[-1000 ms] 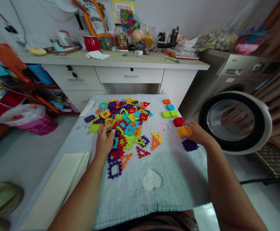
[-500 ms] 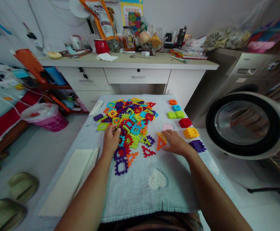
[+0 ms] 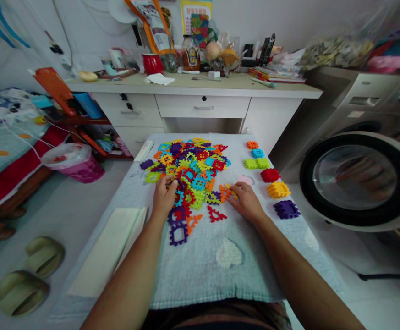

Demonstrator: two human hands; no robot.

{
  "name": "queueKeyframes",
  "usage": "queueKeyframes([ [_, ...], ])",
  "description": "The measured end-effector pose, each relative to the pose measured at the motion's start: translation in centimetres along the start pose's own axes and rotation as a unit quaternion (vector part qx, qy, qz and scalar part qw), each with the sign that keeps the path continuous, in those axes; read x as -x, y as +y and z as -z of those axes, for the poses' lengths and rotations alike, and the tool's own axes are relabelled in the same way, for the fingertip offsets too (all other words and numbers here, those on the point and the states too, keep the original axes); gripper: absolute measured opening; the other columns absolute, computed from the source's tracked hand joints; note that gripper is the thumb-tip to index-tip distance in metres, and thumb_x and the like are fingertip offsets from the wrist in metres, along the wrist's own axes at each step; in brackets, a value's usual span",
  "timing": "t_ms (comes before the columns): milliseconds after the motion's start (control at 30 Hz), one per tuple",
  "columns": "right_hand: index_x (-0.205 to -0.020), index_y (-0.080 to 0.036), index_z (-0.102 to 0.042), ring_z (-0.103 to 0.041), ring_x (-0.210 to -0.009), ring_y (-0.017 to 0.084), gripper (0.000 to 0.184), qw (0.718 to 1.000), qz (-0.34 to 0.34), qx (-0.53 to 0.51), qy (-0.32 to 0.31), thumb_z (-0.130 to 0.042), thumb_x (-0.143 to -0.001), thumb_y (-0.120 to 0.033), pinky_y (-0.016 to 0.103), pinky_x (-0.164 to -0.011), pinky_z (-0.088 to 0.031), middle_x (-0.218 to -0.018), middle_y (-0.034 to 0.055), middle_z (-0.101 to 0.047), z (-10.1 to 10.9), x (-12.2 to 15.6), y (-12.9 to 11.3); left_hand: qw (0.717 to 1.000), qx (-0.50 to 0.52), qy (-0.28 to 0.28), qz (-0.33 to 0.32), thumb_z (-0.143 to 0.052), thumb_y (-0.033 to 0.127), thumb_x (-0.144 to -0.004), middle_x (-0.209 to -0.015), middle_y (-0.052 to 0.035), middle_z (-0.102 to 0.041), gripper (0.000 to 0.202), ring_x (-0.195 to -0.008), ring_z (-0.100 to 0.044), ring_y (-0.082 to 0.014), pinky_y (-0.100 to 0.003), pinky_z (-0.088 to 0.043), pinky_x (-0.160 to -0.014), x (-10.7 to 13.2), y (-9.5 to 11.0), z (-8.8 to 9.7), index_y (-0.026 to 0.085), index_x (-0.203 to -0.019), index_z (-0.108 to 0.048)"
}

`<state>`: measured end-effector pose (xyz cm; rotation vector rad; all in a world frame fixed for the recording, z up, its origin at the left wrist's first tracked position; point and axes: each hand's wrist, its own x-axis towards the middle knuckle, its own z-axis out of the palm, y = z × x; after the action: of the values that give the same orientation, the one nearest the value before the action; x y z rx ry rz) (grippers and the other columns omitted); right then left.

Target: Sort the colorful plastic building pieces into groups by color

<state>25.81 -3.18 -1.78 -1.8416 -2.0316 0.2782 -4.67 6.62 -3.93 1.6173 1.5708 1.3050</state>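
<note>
A heap of colourful notched plastic building pieces (image 3: 189,160) covers the middle of the cloth-topped table. At the heap's left edge rests my left hand (image 3: 163,196), its fingers loosely curled, thumb apart from the index finger, no piece visibly gripped. My right hand (image 3: 247,201) is closed on a yellow piece (image 3: 234,192), between thumb and fingertips. Touching or overlapping it is an orange triangle (image 3: 224,193). A red triangle (image 3: 216,214) lies nearer me. Below the heap are a purple square frame (image 3: 178,233) and another orange triangle (image 3: 193,222).
Along the right edge stand sorted stacks: orange (image 3: 252,145), blue (image 3: 257,153), green (image 3: 256,163), red (image 3: 270,175), yellow (image 3: 278,189) and purple (image 3: 287,209). A folded pale cloth or sheet (image 3: 106,252) lies left. Beyond are a cluttered counter (image 3: 227,85) and a washing machine (image 3: 351,169).
My right hand has drawn its fingers in around the yellow piece, and the orange triangle has shifted left toward the heap. My left hand stays at the heap's edge. The view has turned slightly left.
</note>
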Motion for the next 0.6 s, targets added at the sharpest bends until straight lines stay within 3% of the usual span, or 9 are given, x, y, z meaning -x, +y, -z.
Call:
queueKeyframes([
  [200,-0.126,-0.019,-0.064,-0.053,-0.128,0.030,0.034,0.999,0.025,-0.031,0.022,-0.055,-0.095,-0.030,0.048,-0.111,-0.042,-0.142,0.0177,-0.054,-1.5,-0.2,-0.5,1.000,0.019,-0.008,0.013,-0.058,0.047,-0.084,-0.113,-0.0089,-0.065,0.036,-0.104,-0.065,-0.0235,-0.043,-0.053,-0.099,0.1,0.3,0.3,0.020,-0.106,-0.066],
  [600,-0.136,-0.018,-0.059,-0.060,-0.108,0.028,0.043,0.980,0.144,-0.138,-0.021,-0.055,-0.094,-0.025,0.047,-0.098,-0.048,-0.124,0.0137,-0.070,-1.6,-0.2,-1.9,0.997,0.065,-0.013,0.035,-0.059,0.043,-0.083,-0.108,-0.0067,-0.068,0.034,-0.103,-0.065,-0.0224,-0.041,-0.051,-0.099,0.2,0.7,0.6,0.019,-0.105,-0.067],
])
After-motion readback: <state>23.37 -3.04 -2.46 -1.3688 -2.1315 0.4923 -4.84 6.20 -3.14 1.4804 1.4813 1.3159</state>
